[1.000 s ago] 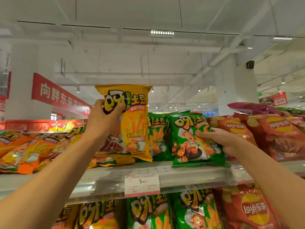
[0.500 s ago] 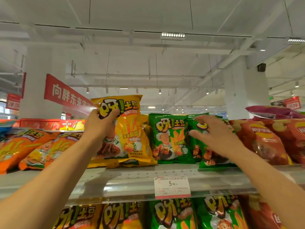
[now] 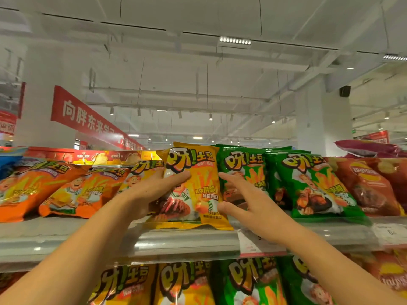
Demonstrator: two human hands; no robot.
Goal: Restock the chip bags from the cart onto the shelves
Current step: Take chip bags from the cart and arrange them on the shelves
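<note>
A yellow chip bag stands on the top shelf, leaning back between other yellow bags and the green ones. My left hand holds its left side, thumb across the front. My right hand is spread with straight fingers at the bag's right edge, fingertips against the neighbouring green chip bag. A second green bag leans to its right.
Orange chip bags lie tilted at the shelf's left, and red Lay's bags fill the right. A price tag hangs on the shelf rail. Yellow and green bags fill the shelf below.
My left hand has lowered the yellow bag onto the shelf and slid down its side. My right hand left the right green bag and moved left to the yellow bag's edge.
</note>
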